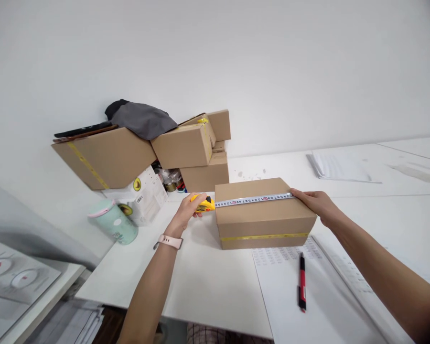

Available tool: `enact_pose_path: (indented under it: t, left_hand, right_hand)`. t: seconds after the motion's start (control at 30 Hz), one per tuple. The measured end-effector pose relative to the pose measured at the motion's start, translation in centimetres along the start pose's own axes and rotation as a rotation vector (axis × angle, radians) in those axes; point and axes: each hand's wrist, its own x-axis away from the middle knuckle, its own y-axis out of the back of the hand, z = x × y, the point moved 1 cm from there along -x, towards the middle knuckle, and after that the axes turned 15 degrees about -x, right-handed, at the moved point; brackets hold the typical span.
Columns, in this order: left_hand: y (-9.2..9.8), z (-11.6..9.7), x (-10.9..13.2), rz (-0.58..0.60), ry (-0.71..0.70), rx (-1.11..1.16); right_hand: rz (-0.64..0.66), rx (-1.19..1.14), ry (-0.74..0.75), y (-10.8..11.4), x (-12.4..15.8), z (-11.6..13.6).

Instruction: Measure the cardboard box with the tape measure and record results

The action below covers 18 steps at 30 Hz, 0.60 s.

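Observation:
A closed brown cardboard box [263, 224] sits on the white table, with a strip of yellow tape along its near side. Across its top lies the extended blade of a tape measure [252, 200], numbers facing up. My left hand [188, 210] is closed around the yellow tape measure case [205, 204] at the box's left edge. At the right edge, my right hand [313, 201] pinches the blade's end against the box, thumb and fingers pressed there. The fingers under that edge are partly hidden.
Printed sheets [283, 286] lie in front of the box, with a red and black pen [302, 284] on them. Stacked cardboard boxes [186, 148], a grey cloth [141, 119] and a mint-green bottle [116, 222] stand at left. More papers [338, 165] rest at the back right.

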Motion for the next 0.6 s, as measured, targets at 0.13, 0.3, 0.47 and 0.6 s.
enact_pose_path:
  t: [0.13,0.3,0.47,0.6]
  left_hand:
    - [-0.2,-0.1,-0.2,-0.009,-0.015,0.004]
    - [-0.3,-0.8,1.0,-0.047,-0.016,0.018]
    - [0.4,-1.3,5.8,-0.003,-0.034,0.052]
    - [-3.6,-0.9,12.8,0.532,0.013,0.347]
  right_hand:
    - [-0.008,0.017,0.041,-0.1,0.3,0.2]
    - [-0.047,0.146,0.110,0.2,-0.3,0.5]
    - [-0.019,0.064,0.286,0.8,-1.3,2.9]
    - [0.118,0.032,0.459,-1.4,-1.8,6.1]
